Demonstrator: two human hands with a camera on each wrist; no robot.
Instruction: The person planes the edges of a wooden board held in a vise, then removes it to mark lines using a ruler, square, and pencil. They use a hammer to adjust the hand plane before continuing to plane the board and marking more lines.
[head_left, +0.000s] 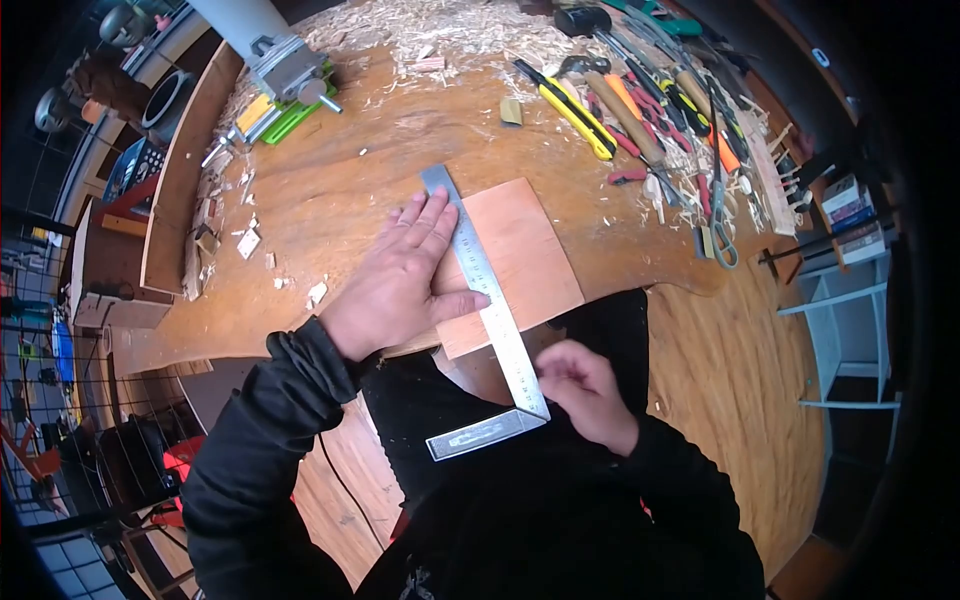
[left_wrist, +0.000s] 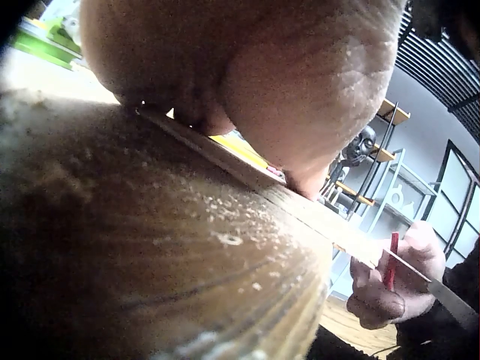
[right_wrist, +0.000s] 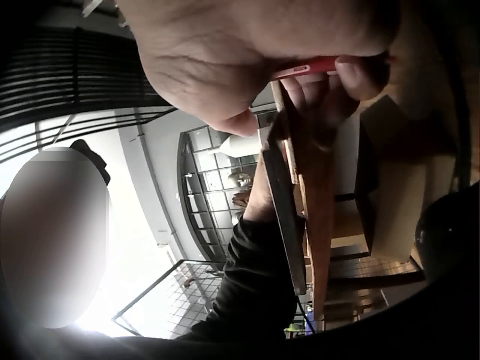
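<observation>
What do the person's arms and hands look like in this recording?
Both arms wear long black sleeves. The left sleeve bunches into thick folds near the wrist; the right sleeve is black too. No markings or cables show on either. The left hand and right hand are bare, with no gloves or rings visible.

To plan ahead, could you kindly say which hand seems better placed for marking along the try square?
Likely the right hand: it holds a slim red tool near the try square; the left hand touches it and the board.
</observation>
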